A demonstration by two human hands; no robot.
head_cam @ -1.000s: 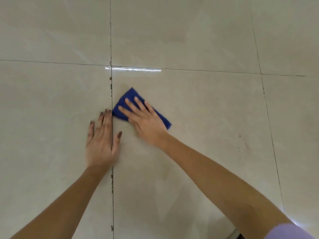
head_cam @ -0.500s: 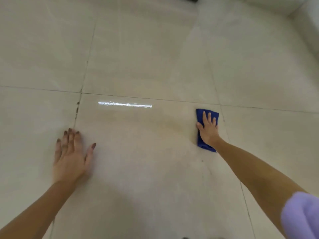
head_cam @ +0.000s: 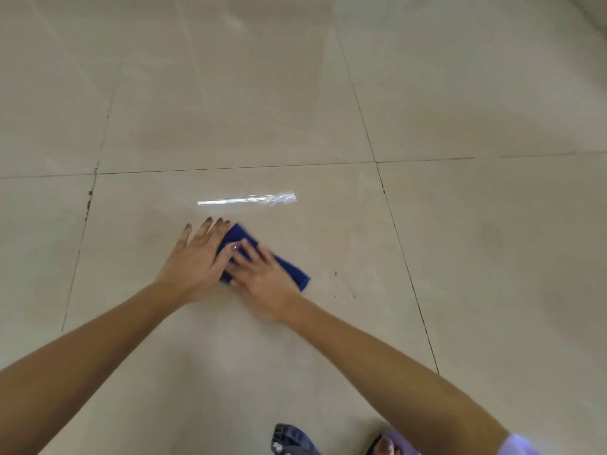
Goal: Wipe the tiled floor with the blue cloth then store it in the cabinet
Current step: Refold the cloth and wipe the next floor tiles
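Down through the head camera, I saw the blue cloth (head_cam: 289, 267) lying folded flat on the tiled floor (head_cam: 230, 133), near the middle of one large beige tile and just below a bright streak of reflected light (head_cam: 246, 199). My right hand (head_cam: 262, 277) was pressed palm-down on top of it, fingers spread and fairly straight, pinning it rather than gripping it. My left hand (head_cam: 193, 257) lay flat beside it, fingers extended on the bare tile, its thumb side touching the cloth's near corner and the right fingertips; it held nothing. Motion blur softened the right hand, so I could not tell exactly how much cloth sat beneath it. I judged the cloth soft, light and limp, likely to slide easily on the glossy tile under palm pressure yet bunch if pushed from an edge. For lifting it later, a pinch at the free far-right corner looked best. A few dark specks (head_cam: 335, 274) sat on the tile just to the right. No cabinet was in view, so wiping seemed the step in hand.
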